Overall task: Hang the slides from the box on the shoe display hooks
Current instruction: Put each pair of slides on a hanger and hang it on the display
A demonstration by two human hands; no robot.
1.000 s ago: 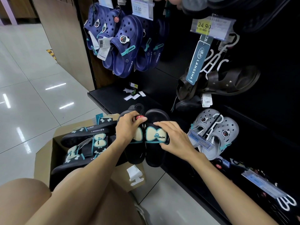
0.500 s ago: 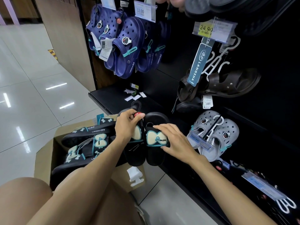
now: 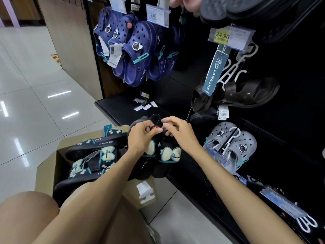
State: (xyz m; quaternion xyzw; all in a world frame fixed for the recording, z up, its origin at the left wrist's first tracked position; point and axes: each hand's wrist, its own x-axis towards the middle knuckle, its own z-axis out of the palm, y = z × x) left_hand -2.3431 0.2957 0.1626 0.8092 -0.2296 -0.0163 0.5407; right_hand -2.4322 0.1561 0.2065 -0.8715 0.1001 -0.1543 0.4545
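A pair of black slides with cream and teal bows hangs from a black hanger, held in front of the dark display wall. My left hand grips the hanger top, thumb by its red size tab. My right hand pinches the same hanger top from the right, just under its black hook loop. More of the same slides lie in the open cardboard box at lower left.
Navy clogs hang at upper left, brown sandals at right, grey clogs below them. A low black shelf carries loose paper tags. Price labels stick out on hook ends. Glossy tiled floor lies to the left.
My right hand left the right slide's bow strap and rose to the hanger top beside my left thumb. The pair was lifted slightly.
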